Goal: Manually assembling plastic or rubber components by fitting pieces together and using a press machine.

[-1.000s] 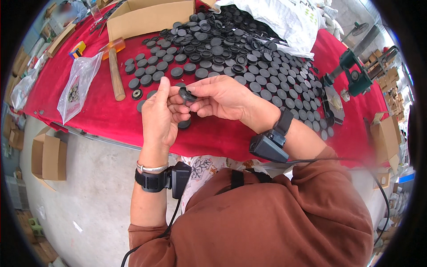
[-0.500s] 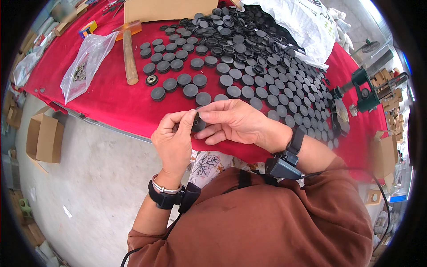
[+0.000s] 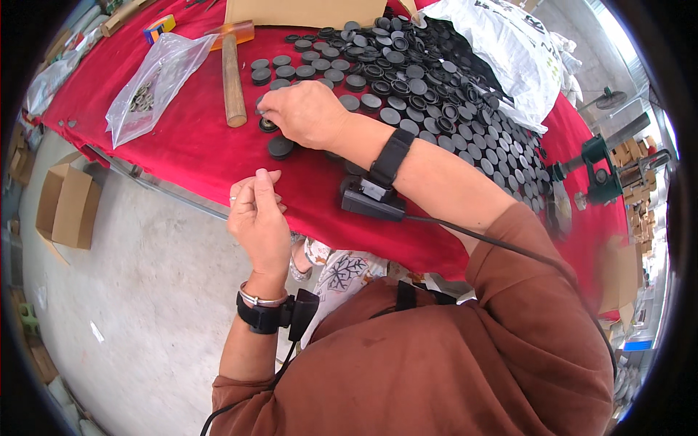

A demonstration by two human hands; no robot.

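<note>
My right hand (image 3: 309,112) reaches over the left part of the table, its fingers pinched on a round black cap (image 3: 259,103) of which only an edge shows. Just below those fingertips lies a dark disc with a metal ring in its centre (image 3: 268,125), partly covered by the hand. A black cap stack (image 3: 280,147) stands nearer me. In front of the table edge is my left hand (image 3: 259,218), thumb up and fingers curled against it, with nothing visible in them. Short stacks of black caps (image 3: 305,72) stand in rows beyond my right hand.
A wooden-handled hammer (image 3: 233,87) lies left of the caps, beside a clear bag of small metal parts (image 3: 149,94). A heap of loose caps (image 3: 407,54), a white sack (image 3: 502,43) and a cardboard box (image 3: 305,12) are behind. A green clamp-like tool (image 3: 600,168) stands right.
My hands have parted. The right one moved left and away from me over the table, carrying the cap; the left one dropped back slightly toward the left, fingers curled.
</note>
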